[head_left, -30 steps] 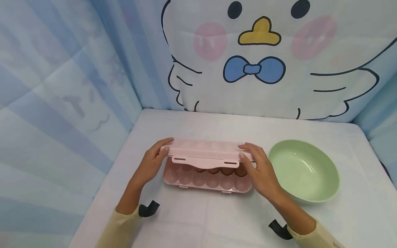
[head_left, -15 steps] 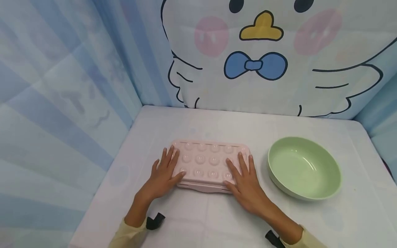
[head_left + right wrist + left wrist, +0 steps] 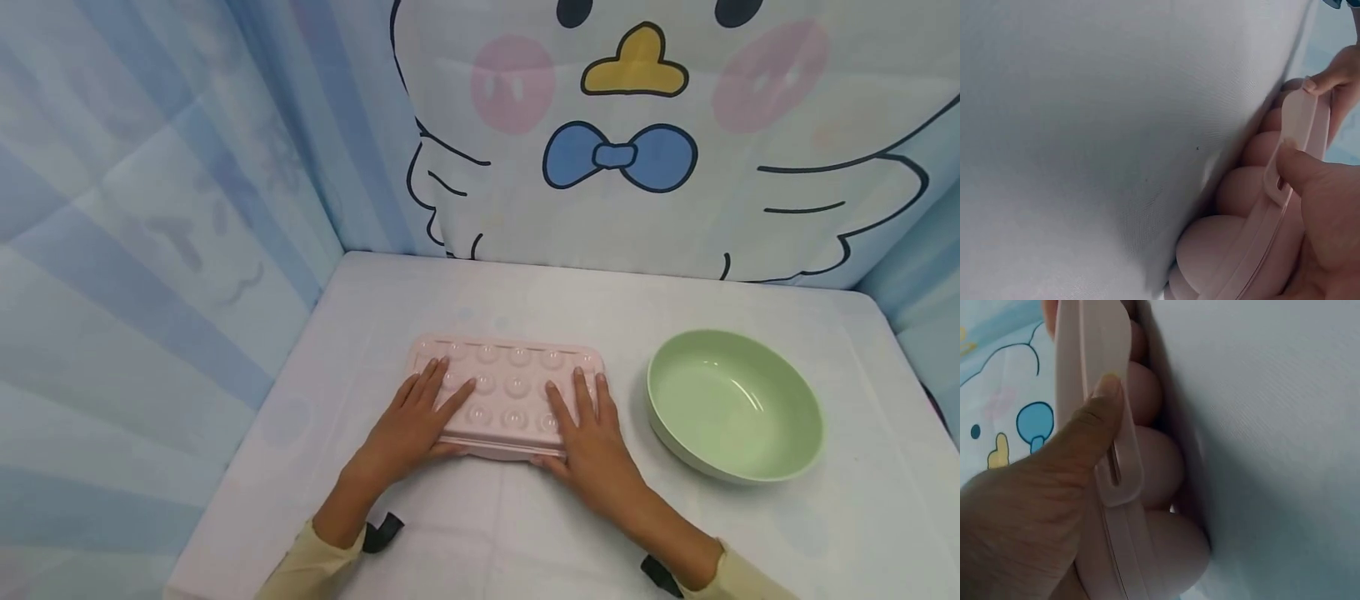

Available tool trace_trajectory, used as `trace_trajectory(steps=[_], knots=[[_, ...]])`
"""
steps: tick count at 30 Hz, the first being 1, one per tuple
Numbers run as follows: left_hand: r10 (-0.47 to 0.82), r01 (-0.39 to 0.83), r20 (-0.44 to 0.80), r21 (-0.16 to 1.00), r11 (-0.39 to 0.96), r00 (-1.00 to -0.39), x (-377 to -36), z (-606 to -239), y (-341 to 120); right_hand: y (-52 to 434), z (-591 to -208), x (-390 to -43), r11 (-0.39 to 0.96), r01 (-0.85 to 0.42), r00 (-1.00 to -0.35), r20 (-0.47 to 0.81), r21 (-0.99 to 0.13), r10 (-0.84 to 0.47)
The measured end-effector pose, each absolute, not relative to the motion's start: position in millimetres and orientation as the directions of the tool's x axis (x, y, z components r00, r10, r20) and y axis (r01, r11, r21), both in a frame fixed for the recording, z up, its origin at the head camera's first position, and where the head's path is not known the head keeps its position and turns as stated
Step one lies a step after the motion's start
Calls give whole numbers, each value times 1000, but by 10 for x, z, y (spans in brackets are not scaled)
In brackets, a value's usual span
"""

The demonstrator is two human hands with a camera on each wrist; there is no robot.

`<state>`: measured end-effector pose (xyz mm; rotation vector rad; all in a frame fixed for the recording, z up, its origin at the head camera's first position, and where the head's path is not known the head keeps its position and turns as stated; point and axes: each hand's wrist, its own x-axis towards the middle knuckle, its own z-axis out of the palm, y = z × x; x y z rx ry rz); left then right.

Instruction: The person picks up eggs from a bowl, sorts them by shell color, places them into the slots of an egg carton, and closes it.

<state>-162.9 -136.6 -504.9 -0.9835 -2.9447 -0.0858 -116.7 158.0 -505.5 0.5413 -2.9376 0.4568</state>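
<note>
A pink plastic egg box (image 3: 516,367) lies on the white table with its bumpy lid down. On the left part of the lid my left hand (image 3: 405,433) rests with straight, spread fingers. My right hand (image 3: 598,458) lies likewise on the right part. Both thumbs reach over the front edge. In the left wrist view, the left thumb (image 3: 1094,422) presses against the front latch flap (image 3: 1130,453). The right wrist view has the right thumb (image 3: 1294,164) on the same flap, near one slot. The box's inside is hidden under the lid.
A light green oval bowl (image 3: 731,408) stands on the table (image 3: 510,292) just right of the box. Blue and white curtains (image 3: 172,250) hang at the left, and a cartoon-printed cloth (image 3: 622,225) hangs behind the table.
A second ago both hands held the lid partly raised, with brown eggs showing below. The lid has come down since. Lately the left hand shifted right and both thumbs moved onto the front edge.
</note>
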Motion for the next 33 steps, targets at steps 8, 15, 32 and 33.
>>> trace_trajectory(steps=[8,15,32,33], knots=[[633,635,76,1,773,-771,-1555,-5076,-1392,1521,-5146,-1044,918,-380,-912,213,-114,-350],[637,633,129,-73,771,-760,-1627,-5100,-1368,1531,-5158,-1078,925,-368,-904,268,-91,-333],[449,458,87,143,878,-889,-1602,-5111,-1416,1676,-4996,-1022,960,-208,-944,294,-185,-148],[429,439,102,126,890,-898,-1605,-5094,-1418,1734,-4959,-1006,968,-176,-941,319,-177,-113]])
